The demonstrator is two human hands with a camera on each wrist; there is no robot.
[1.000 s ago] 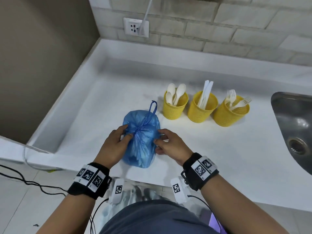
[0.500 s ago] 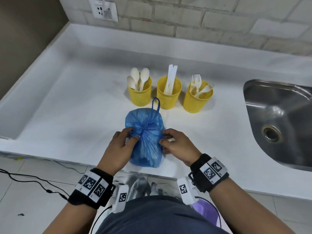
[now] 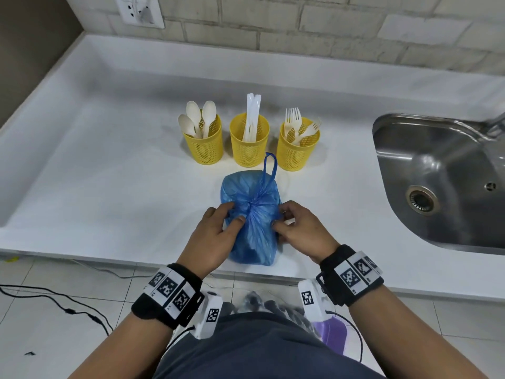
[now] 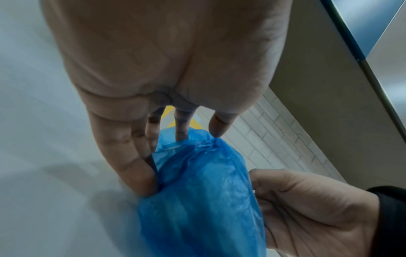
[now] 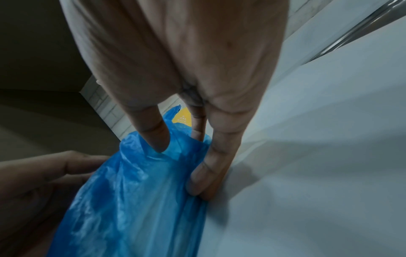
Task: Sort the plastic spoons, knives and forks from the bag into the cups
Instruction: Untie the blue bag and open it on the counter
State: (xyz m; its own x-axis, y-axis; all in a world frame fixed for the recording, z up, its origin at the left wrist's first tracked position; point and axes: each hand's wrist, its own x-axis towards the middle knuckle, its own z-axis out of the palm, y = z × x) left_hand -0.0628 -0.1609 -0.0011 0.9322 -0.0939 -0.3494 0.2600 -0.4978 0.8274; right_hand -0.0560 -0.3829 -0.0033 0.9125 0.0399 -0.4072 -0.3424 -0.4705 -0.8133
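A tied blue plastic bag [image 3: 252, 214] lies on the white counter [image 3: 109, 192] near its front edge, its drawstring loop pointing to the cups. My left hand [image 3: 216, 231] grips the bag's left side, thumb on the gathered neck. My right hand [image 3: 297, 228] holds the right side, thumb and fingers pinching the plastic [image 5: 153, 173]. Both wrist views show fingers pressed into the blue film [image 4: 197, 182]. Behind the bag stand three yellow mesh cups: spoons [image 3: 203, 139], knives [image 3: 249, 138], forks [image 3: 297, 142]. The bag's contents are hidden.
A steel sink [image 3: 442, 181] is set into the counter at the right. A brick wall with a socket [image 3: 139, 9] runs along the back. A raised counter lip borders the left side. Cables lie on the tiled floor [image 3: 54, 299] below.
The head view has shifted, so the cups and bag now sit nearer the centre and the sink shows more. Both hands stay on the bag, which has hardly moved on the counter.
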